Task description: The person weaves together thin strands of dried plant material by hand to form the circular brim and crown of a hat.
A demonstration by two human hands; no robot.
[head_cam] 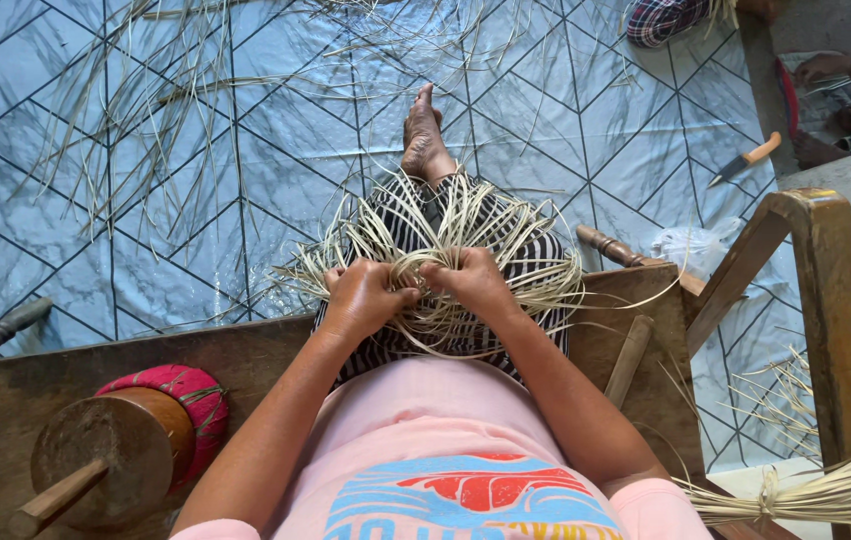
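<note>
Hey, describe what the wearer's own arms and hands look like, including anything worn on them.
Both arms are bare from the short pink sleeves down. The left hand and right hand are bare too: no gloves, and no rings, bracelet or watch show from this angle. The pink shirt carries a blue and red print.

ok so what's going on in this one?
A seated person works a tangled ring of pale straw-like strips over their lap. The left hand and right hand both grip the strips near the middle, knuckles close together. Loose strips lie scattered on the blue patterned floor sheet. A round wooden block with a peg handle sits on the bench at the left, a tied bundle of strips at the right, and an orange-handled knife lies on the floor.
</note>
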